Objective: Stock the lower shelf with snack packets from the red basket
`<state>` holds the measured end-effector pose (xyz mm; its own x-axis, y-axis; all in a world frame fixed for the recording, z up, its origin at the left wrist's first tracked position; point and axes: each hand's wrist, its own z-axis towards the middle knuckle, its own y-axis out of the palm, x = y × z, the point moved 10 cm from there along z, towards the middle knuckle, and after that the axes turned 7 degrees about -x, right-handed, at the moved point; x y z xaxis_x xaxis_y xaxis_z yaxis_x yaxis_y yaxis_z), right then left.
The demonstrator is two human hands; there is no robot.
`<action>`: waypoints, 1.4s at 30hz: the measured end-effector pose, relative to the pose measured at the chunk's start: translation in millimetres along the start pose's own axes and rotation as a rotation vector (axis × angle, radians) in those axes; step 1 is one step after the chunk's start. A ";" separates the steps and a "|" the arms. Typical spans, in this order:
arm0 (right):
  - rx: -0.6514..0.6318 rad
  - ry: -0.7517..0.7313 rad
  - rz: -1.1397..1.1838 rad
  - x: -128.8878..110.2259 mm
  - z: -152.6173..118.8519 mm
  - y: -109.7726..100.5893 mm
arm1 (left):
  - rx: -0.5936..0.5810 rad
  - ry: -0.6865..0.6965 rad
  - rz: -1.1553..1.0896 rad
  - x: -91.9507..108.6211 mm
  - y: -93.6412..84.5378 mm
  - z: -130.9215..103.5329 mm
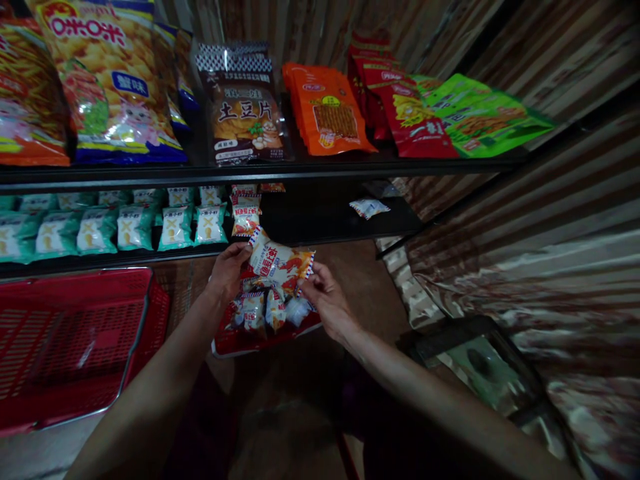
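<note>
A small white, red and orange snack bag [280, 261] is stretched between my two hands, above a red basket [235, 348]. My left hand [231, 267] pinches its left end, and my right hand [326, 297] grips its right end by the striped edge. Beneath it, several similar snack bags [253, 311] lie in the basket. Just beyond my left hand, a short column of like bags [246, 217] stands on the lower shelf [300, 223].
Rows of teal snack bags [175, 227] line the lower shelf's left. A lone white packet [370, 208] lies to the right. Larger snack bags [245, 110] fill the upper shelf [200, 175]. At left sits a red basket [75, 333]; a corrugated curtain [550, 220] hangs at right.
</note>
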<state>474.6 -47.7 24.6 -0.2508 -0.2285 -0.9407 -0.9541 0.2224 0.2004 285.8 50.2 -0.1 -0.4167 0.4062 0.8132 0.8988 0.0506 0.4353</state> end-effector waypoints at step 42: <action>0.091 0.235 0.277 5.1 1.0 -20.3 | -0.083 -0.113 -0.002 -11.5 9.1 8.4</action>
<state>492.9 -52.4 15.5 -0.5381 -0.3568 -0.7637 -0.8292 0.3869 0.4035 300.0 53.7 -8.7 -0.3966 0.5066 0.7656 0.8818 -0.0218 0.4712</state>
